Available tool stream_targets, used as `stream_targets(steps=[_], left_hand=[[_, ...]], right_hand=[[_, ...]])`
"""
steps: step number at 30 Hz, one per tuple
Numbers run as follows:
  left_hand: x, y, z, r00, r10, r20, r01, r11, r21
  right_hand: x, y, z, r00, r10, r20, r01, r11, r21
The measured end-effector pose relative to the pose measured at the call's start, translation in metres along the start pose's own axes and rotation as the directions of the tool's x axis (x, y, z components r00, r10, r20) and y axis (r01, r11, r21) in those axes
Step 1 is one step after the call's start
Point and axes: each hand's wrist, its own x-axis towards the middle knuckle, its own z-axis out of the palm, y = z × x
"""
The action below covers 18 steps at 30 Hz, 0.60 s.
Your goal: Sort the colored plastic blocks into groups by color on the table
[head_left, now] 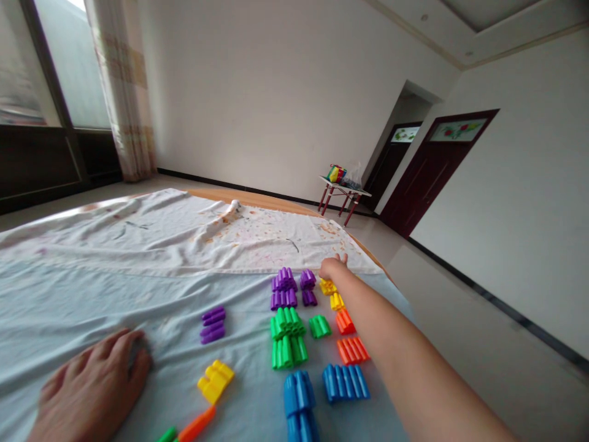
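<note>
My left hand [94,383] lies palm down on the cloth at lower left, fingers loosely spread and holding nothing I can see. Reaching to the far right of the cloth, my right hand [334,266] is at the yellow tube-like plastic pieces [337,301]. Its fingers look bent, and their grip is hidden. Rows of similar pieces run toward me: purple [284,299], green [288,352] and blue [300,393], some stacked. A smaller purple stack [308,280], a small green group [319,326] and orange-red pieces [353,350] lie beside my right forearm.
Between my hands lie loose purple pieces [213,324], yellow pieces [216,380] and an orange piece [197,423] touching a green one [167,434]. The wrinkled, stained cloth [151,245] covers the table. Beyond stands a small table [345,186] with bags on it.
</note>
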Motion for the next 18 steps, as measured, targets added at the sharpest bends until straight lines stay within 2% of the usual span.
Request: stream_targets(steps=[3, 5, 13, 18], left_hand=[[0.005, -0.012, 0.017, 1.0, -0.003, 0.002, 0.003, 1.0, -0.003], [0.007, -0.015, 0.021, 1.0, -0.001, 0.002, 0.001, 1.0, -0.008], [0.003, 0.005, -0.006, 1.0, -0.013, 0.013, 0.014, 0.999, -0.033], [0.01, -0.005, 0.01, 0.999, -0.023, 0.044, 0.024, 0.999, -0.025]], right_hand=[[-0.005, 0.002, -0.002, 1.0, 0.013, -0.003, -0.013, 1.0, -0.019], [-0.011, 0.003, -0.003, 1.0, 0.004, -0.004, -0.004, 1.0, -0.017], [-0.034, 0.006, -0.01, 0.998, -0.015, -0.059, 0.016, 1.0, 0.012], [-0.04, 0.008, -0.015, 0.993, -0.032, -0.114, 0.035, 0.999, 0.029]])
